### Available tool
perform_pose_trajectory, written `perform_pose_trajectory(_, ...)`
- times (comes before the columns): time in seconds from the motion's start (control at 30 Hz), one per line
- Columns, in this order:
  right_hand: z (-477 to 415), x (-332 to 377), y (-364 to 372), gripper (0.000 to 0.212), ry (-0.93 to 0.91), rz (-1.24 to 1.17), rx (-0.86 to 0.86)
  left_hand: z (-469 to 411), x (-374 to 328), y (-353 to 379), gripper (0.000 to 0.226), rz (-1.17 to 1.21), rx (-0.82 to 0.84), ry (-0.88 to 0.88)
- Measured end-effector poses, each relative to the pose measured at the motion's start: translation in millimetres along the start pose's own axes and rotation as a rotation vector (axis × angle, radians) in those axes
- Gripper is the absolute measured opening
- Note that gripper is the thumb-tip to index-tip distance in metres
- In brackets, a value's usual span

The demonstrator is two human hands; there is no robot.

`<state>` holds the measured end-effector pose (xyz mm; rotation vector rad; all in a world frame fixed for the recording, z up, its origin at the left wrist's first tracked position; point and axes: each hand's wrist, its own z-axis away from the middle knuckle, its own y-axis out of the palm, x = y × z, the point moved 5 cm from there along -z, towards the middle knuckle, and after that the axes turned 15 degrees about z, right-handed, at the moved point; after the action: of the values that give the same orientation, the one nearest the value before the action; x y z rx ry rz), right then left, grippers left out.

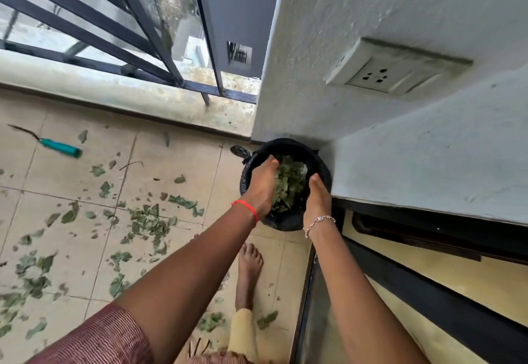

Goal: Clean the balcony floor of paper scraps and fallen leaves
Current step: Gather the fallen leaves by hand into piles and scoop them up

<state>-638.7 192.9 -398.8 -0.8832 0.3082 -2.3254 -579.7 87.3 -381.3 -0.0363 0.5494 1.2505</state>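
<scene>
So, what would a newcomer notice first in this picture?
The left hand and right hand press a bunch of leaves between them over the black bin in the wall corner. Scattered leaves litter the floor at left, and a teal handle lies near the railing.

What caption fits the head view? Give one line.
Left hand and right hand cup leaves over a black-lined bin.

1. The floor (57,183) has big tan tiles with thin lines between them.
2. A dark metal railing (85,35) stands on a low, stained ledge (114,89) — daylight comes through it.
3. The wall (343,6) is white and bumpy, with a plug socket (394,69) on it.
</scene>
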Motion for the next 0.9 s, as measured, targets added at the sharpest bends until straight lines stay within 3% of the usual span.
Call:
perform_pose_trajectory(0.1, 10, 11, -9, 0.037, -0.104, 0.273, -0.021, 3, -8, -6, 0.038, -0.304, 0.004, 0.182)
perform_pose_trajectory(0.43, 79, 53, 16, 0.029, -0.437, 1.119, 0.243, 70, -53, -22, 0.039, -0.952, 0.177, 0.343)
perform_pose_trajectory(0.5, 114, 73, 25, 0.027, -0.518, 1.241, 0.297, 108, -78, -37, 0.05, -1.056, 0.186, 0.391)
perform_pose_trajectory(0.7, 227, 135, 61, 0.033, -0.694, 1.454, 0.364, 194, -139, -106, 0.054, -1.458, 0.004, 0.567)
perform_pose_trajectory(0.9, 348, 167, 90, 0.035, -0.998, 1.53, 0.389, 298, -171, -172, 0.055, -1.411, -0.278, 0.597)
